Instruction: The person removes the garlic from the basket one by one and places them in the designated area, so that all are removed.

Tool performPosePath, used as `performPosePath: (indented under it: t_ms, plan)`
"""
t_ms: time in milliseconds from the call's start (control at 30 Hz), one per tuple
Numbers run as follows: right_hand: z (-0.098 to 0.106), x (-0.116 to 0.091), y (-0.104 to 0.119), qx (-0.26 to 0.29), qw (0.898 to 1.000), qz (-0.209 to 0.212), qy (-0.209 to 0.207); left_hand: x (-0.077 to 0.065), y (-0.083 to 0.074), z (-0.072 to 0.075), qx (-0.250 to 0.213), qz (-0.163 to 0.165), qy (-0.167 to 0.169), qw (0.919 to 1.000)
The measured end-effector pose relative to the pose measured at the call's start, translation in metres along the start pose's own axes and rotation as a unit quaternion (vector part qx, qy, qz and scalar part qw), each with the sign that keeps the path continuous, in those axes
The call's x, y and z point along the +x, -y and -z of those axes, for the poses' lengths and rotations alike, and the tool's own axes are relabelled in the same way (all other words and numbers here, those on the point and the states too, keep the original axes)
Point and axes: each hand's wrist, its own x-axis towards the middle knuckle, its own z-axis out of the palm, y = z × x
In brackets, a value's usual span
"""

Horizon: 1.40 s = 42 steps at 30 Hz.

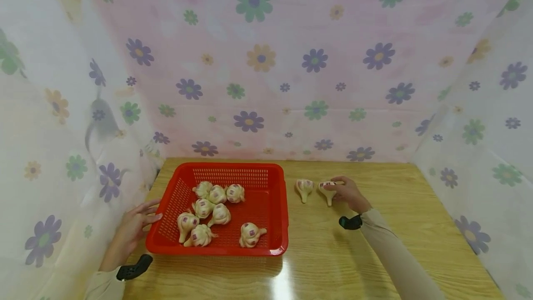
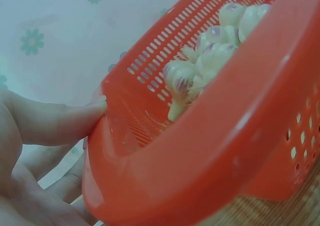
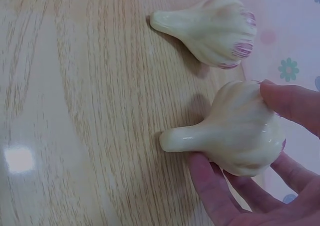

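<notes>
My right hand point(image 1: 349, 194) holds a garlic bulb point(image 3: 240, 128) at the right of the table, thumb on one side and fingers on the other. The bulb's neck points toward me, low over the wood. Beside it to the left lies a second garlic bulb point(image 1: 305, 189), pale with purple streaks. At the far left, my left hand point(image 1: 132, 226) grips the corner rim of a red plastic basket point(image 2: 165, 186), thumb on the rim and fingers outside it. Inside the basket, several garlic bulbs point(image 1: 217, 194) cluster toward the left, and a lone garlic bulb point(image 1: 250, 235) lies near the front right.
The wooden table point(image 1: 325, 263) carries the basket on its left half. Flower-printed cloth point(image 1: 291, 82) hangs along the back and both sides. Dark bands point(image 1: 135, 267) sit on both wrists, and light shines off the table front.
</notes>
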Motion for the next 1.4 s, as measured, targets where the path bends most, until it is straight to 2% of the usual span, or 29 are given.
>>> performPosePath:
  t_ms: [233, 433, 700, 1067, 1400]
  plan:
    - [0.000, -0.001, 0.001, 0.004, 1.000, 0.002, -0.001, 0.000, 0.000, -0.001, -0.005, 0.002, 0.004, 1.0000]
    - [0.000, -0.003, 0.008, -0.016, 1.000, 0.000, 0.014, -0.001, -0.001, 0.002, -0.012, -0.002, 0.013, 0.9998]
    - [0.004, -0.005, 0.015, -0.041, 0.999, -0.015, 0.007, -0.002, -0.002, 0.001, 0.001, 0.000, 0.013, 0.9999]
    - [0.012, -0.010, 0.038, -0.076, 0.997, 0.009, 0.022, -0.001, -0.002, 0.003, -0.019, 0.001, 0.019, 0.9996]
    - [0.007, -0.019, 0.064, -0.103, 0.993, 0.047, 0.026, -0.001, 0.000, 0.003, -0.022, 0.003, 0.020, 0.9996]
